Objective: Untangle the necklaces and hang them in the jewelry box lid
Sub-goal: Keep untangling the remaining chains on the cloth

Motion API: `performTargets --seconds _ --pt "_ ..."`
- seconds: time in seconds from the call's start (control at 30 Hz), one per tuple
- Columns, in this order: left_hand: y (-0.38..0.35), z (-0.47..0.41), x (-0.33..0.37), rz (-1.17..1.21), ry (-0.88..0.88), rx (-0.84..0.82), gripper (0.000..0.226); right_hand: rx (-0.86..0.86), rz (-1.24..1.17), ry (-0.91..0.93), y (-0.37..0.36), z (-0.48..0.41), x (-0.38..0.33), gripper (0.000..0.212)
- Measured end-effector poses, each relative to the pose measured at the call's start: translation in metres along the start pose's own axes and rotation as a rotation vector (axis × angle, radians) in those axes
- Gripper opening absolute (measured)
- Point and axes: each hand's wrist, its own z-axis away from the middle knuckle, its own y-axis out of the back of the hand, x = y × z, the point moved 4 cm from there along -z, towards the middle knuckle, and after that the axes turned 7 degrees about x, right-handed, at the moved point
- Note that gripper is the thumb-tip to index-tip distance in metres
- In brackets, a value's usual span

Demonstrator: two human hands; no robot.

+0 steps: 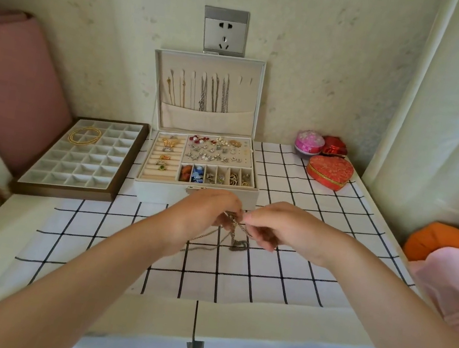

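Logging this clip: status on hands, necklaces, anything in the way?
Left hand, right hand: both pinching tangled necklaces, chains trailing onto checked cloth. Lid: several hung chains, two hooks free. Nothing blocking.

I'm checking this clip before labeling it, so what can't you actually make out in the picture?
Head view, tangled necklaces: chain count unclear; too fine, blurred, partly behind the right hand and left hand.
Head view, hung necklaces: lower ends hidden by the pocket of the jewelry box lid.
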Motion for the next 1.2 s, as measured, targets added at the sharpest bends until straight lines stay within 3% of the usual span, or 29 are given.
performTargets --seconds 0.07,0.2,0.33,0.5,0.7,0.83,0.93,1.0,1.1,1.2 --pt "-0.001 -0.005 -0.007 -0.1 0.076 -0.025 0.024 0.031 -0.083 0.053 0.004 0.0 -0.002 0.03" --pt "0.004 0.002 -0.001 -0.133 -0.116 -0.036 0.019 0.081 -0.389 0.064 0.008 -0.003 0.002 0.02" --pt "0.009 0.001 -0.001 -0.168 -0.211 0.043 0.012 0.046 -0.491 -0.003 0.0 -0.005 0.004 0.024" --pt "0.01 -0.002 -0.005 0.14 -0.103 0.06 0.011 0.167 -0.251 -0.004 -0.001 -0.009 0.005 0.021" --pt "0.008 -0.008 -0.014 0.416 0.092 -0.024 0.014 0.236 -0.182 -0.001 0.0 -0.008 0.001 0.022" --pt "0.006 -0.01 -0.019 0.351 0.107 0.024 0.017 0.266 -0.06 0.029 0.003 -0.008 -0.002 0.034" --pt "0.007 -0.008 -0.018 0.217 0.07 0.074 0.031 0.119 -0.373 0.004 -0.004 -0.007 -0.001 0.03" --pt "0.008 -0.008 -0.015 0.138 -0.003 0.099 0.024 0.112 -0.433 -0.002 -0.002 -0.008 -0.001 0.031" --pt "0.013 -0.008 -0.01 0.195 -0.061 0.149 0.013 0.206 -0.271 -0.041 0.004 -0.007 0.0 0.033" --pt "0.011 -0.007 -0.011 0.384 -0.021 0.024 0.014 0.16 -0.113 -0.084 -0.001 -0.004 -0.001 0.035"
